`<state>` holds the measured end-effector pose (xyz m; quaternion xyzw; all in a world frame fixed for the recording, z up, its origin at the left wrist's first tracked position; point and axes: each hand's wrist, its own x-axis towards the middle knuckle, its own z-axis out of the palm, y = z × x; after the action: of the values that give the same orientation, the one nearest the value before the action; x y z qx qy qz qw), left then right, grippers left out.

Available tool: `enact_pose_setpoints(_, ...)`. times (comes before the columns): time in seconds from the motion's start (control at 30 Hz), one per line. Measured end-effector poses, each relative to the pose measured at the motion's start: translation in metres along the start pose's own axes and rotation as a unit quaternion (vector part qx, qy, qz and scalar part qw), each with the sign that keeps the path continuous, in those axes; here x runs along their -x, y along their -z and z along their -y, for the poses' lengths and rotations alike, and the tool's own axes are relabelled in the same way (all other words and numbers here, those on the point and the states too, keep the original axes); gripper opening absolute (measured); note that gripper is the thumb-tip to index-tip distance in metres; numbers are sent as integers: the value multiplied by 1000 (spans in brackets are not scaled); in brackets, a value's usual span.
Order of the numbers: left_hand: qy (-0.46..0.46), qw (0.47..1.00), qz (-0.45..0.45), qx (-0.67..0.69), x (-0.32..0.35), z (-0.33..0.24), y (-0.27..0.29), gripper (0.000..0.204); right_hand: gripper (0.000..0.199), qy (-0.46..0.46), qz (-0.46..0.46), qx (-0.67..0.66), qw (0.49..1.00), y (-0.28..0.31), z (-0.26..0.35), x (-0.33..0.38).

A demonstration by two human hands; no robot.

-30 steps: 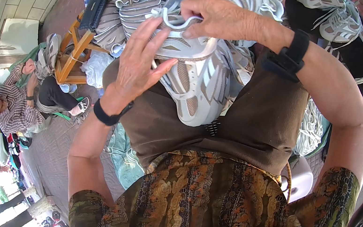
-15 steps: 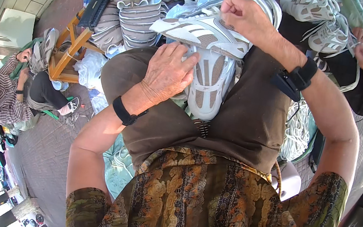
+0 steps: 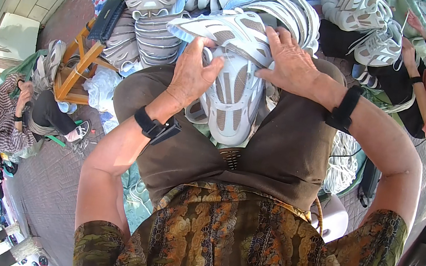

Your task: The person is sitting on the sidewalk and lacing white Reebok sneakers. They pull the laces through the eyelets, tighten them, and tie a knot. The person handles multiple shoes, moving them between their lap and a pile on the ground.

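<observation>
Outdoor paved ground, striped mat heaped with white-and-tan sneakers (image 3: 158,24); wooden stool (image 3: 75,69) to left, seated person in striped top (image 3: 0,121) beyond.

Sneaker pair on lap: upper shoe (image 3: 224,29) lies across lower shoe (image 3: 232,100), sole up.

Left hand (image 3: 191,76) cupped around lower shoe's side, fingers curled on it. Right hand (image 3: 290,64) pressed flat on upper shoe.

Judgement: pairing mid-way; two shoes stacked, not yet bound or set down. Co-worker's arm (image 3: 425,97) at right handles other sneakers.

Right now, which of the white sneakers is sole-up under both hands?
The white sneaker on the person's lap: left hand and right hand both rest on it, its grey-patterned sole facing up; the others lie untouched in piles beyond.
</observation>
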<state>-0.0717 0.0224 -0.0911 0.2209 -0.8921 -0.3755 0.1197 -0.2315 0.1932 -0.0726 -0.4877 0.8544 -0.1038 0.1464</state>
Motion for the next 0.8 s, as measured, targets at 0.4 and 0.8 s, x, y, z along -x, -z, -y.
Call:
enact_pose_setpoints(0.4, 145, 932, 167, 287, -47, 19, 5, 51, 87, 152, -109, 81, 979, -12, -17, -11)
enact_pose_setpoints(0.8, 4, 996, 58, 66, 21, -2, 0, 69, 54, 212, -178, 61, 959, 21, -33, -51)
